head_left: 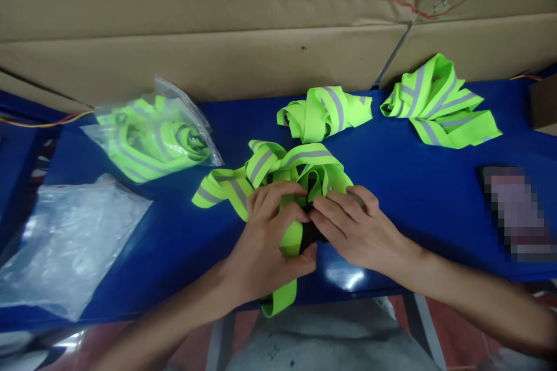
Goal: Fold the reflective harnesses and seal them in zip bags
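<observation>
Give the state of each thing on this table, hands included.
Left hand: gripping front strap.
Right hand: bent, touching front strap.
Front strap: loosely bunched.
Back middle strap: folded, loose.
Back right strap: folded, loose.
Back left bag: strap inside.
Front left bag: lying flat.
Pixelated object: state unclear.

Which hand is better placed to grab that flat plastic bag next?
Probably the left hand: the flat plastic bag lies to its left, farther from the right hand. Both are at the green strap.

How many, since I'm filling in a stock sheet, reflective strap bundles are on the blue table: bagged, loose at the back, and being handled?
Bagged bundle: 1
Loose bundles at the back: 2
Handled bundle, under left hand and right hand: 1
Total: 4
</observation>
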The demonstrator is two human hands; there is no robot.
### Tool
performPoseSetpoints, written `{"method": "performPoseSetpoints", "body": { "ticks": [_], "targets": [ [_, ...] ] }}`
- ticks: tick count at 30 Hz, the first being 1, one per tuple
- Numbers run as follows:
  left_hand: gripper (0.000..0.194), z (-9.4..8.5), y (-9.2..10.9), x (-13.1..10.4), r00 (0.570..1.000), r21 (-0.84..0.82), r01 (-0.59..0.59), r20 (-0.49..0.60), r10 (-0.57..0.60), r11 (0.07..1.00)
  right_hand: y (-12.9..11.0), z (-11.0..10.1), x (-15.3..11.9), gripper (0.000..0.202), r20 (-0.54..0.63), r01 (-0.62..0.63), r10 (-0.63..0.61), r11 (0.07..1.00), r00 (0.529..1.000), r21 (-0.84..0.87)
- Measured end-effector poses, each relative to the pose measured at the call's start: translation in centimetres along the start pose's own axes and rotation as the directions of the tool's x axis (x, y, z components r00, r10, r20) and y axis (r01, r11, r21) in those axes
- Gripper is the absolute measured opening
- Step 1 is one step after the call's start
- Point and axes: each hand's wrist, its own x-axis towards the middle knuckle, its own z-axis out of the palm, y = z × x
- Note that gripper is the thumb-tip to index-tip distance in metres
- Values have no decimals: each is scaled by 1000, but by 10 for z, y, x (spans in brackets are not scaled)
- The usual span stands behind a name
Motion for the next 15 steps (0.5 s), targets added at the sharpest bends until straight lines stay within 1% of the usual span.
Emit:
{"method": "performPoseSetpoints", "body": {
  "ticks": [3, 5, 8, 9, 10, 11, 12, 13, 14, 15],
  "targets": [
    [25, -3, -1, 1, 998, -9, 42, 47, -42, 999, 4, -4, 1, 24, 33, 2, -2, 1000, 999, 3],
    [27, -4, -6, 2, 995, 32, 24, 98, -27, 999, 10, -3, 0, 24, 89, -7, 5, 1000, 996, 27],
    [39, -7, -19, 3, 972, 128, -126, 215, 97, 984, 26, -2, -6, 21, 164, -45, 21, 988, 986, 148],
    [41, -11, -23, 4, 964, 168, -173, 231, 132, 971, 34, -4, -8, 20, 177, -72, 38, 979, 983, 191],
    [41, -15, -26, 4, 964, 214, -202, 216, 155, 956, 42, -7, -11, 19, 186, -105, 61, 966, 981, 235],
    [39, -21, -29, 5, 971, 255, -208, 167, 169, 944, 50, -11, -13, 18, 191, -139, 86, 949, 978, 282],
    [36, -27, -32, 6, 982, 274, -185, 93, 166, 944, 58, -16, -15, 18, 179, -176, 121, 927, 976, 333],
    [30, -35, -36, 6, 988, 256, -149, 5, 153, 955, 67, -21, -18, 19, 149, -217, 172, 896, 974, 387],
    [25, -44, -39, 5, 988, 197, -105, -92, 125, 975, 76, -26, -21, 22, 103, -257, 236, 865, 966, 432],
    [22, -53, -44, 4, 978, 111, -62, -192, 82, 992, 85, -31, -24, 25, 32, -311, 329, 850, 944, 426]
  ]
}}
